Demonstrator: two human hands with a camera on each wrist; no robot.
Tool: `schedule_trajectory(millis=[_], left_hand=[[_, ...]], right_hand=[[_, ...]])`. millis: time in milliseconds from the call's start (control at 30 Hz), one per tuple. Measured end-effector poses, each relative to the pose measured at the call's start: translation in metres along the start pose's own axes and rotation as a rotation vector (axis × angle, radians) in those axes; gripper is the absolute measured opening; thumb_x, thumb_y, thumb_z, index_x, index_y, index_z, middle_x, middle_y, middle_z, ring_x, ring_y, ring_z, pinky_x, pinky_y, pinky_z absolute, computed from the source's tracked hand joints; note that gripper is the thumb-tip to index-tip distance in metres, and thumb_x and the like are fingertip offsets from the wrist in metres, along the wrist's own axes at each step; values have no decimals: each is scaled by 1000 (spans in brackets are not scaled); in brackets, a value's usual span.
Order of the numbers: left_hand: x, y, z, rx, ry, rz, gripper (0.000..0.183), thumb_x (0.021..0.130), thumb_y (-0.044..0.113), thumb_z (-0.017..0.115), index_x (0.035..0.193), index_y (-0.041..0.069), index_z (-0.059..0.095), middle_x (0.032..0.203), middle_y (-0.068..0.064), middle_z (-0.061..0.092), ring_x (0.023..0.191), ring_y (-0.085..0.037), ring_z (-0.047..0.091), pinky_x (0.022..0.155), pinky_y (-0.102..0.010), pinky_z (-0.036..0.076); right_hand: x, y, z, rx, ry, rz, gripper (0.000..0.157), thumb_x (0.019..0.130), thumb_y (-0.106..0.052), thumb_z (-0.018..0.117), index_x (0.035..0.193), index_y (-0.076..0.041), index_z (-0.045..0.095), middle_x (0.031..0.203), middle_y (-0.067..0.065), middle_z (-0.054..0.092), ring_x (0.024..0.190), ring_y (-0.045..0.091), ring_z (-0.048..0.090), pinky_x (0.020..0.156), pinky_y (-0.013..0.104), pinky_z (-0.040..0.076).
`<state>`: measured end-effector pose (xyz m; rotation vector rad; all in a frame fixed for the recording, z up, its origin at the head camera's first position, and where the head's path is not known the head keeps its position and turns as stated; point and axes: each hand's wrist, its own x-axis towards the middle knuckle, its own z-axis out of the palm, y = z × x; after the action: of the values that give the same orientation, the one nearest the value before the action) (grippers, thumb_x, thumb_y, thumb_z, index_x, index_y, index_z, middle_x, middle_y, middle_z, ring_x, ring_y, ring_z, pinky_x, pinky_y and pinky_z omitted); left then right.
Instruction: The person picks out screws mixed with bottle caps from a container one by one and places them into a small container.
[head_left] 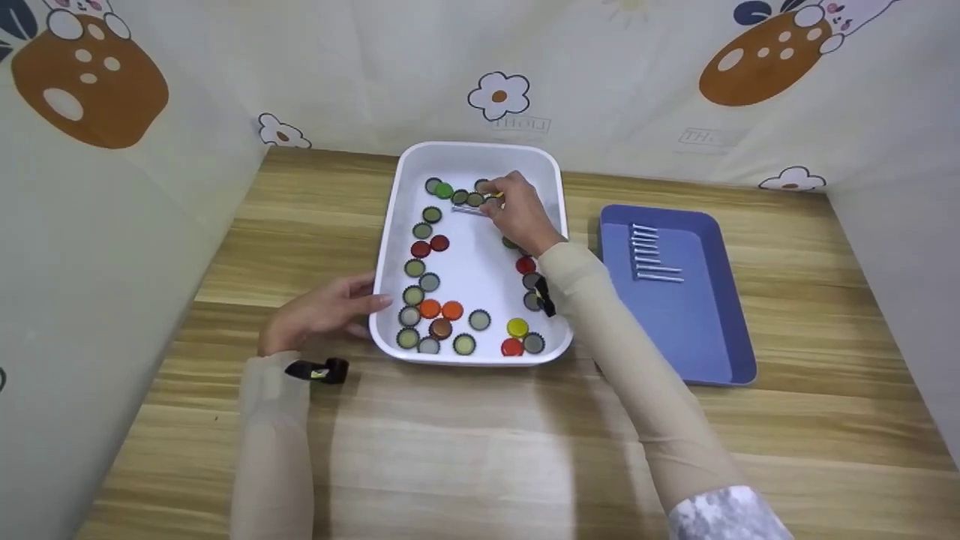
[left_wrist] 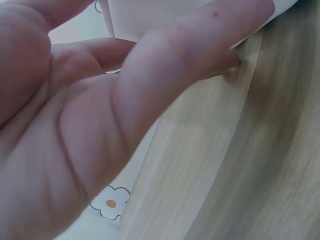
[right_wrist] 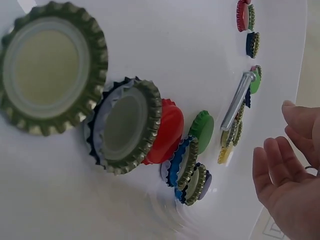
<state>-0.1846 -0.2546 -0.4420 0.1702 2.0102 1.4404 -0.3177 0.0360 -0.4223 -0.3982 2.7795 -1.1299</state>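
Note:
A white tray (head_left: 472, 358) holds many crimped bottle caps (head_left: 480, 319) in green, red, orange, yellow and grey. Near its far end lies a silver screw (right_wrist: 237, 102) beside a row of caps, partly hidden by fingers in the head view. Just over that spot is my right hand (head_left: 519, 214), thumb and fingers bent. In the right wrist view the right hand (right_wrist: 290, 165) appears apart from the screw, with no object seen between its fingers. My left hand (head_left: 326, 306) rests at the tray's left wall, thumb at the rim; its fingers look fairly straight in the left wrist view.
Right of the white tray, a blue tray (head_left: 675, 330) holds several silver screws (head_left: 658, 274) in a column. Both trays stand on a wooden table (head_left: 450, 450). A patterned cloth (head_left: 420, 75) hangs behind and at the sides.

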Motion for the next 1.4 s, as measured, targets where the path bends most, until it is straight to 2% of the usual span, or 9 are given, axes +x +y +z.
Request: schedule_trajectory(millis=[167,367,567,867,1100,1200,1400], left_hand=[[0,-1,0,-12,-12,5,61,101,33,60,155,12,37,138,-21,60,112,-30,69,91,-39,62],[1,0,0,-8,0,7,63,102,30,59,155,7,35,141,-24,57,112,-27,69,90,-39,63],[0,0,0,1,21,-5,62,101,31,59,155,8,36,138,-24,59,109,-26,70,90,-39,63],[-1,0,0,-5,3,18,63,102,31,59,155,8,35,140,-25,56,114,-32,68,91,-40,62],[0,3,1,-7,17,-6,62,101,32,59,155,11,36,140,-23,58,112,-29,69,91,-40,62],[0,2,1,-8,16,-13,63,101,34,60,155,11,36,139,-22,59,112,-28,69,91,-39,62],[0,0,0,-25,3,4,63,102,32,58,155,7,36,136,-24,61,109,-28,71,91,-40,62]], right_hand=[[3,-1,6,-91,-34,27,34,97,-12,66,130,-2,65,126,15,55,117,26,55,106,35,50],[5,0,8,-227,2,-17,29,94,-11,68,122,-2,69,122,14,57,117,28,55,107,37,48],[7,-1,10,-271,-7,12,26,95,-11,67,119,-1,70,121,15,58,115,29,56,104,37,51],[11,0,15,-379,-16,61,24,95,-8,65,116,-2,72,121,18,59,116,33,58,103,41,52],[11,-2,15,-475,-71,87,21,96,-10,63,112,-1,73,123,18,60,116,33,58,100,43,54],[11,-4,19,-526,-89,84,19,97,-13,63,109,0,72,122,19,61,116,33,58,99,43,54],[11,-3,22,-610,-73,36,20,96,-13,63,107,1,72,117,20,67,112,37,61,94,48,57]])
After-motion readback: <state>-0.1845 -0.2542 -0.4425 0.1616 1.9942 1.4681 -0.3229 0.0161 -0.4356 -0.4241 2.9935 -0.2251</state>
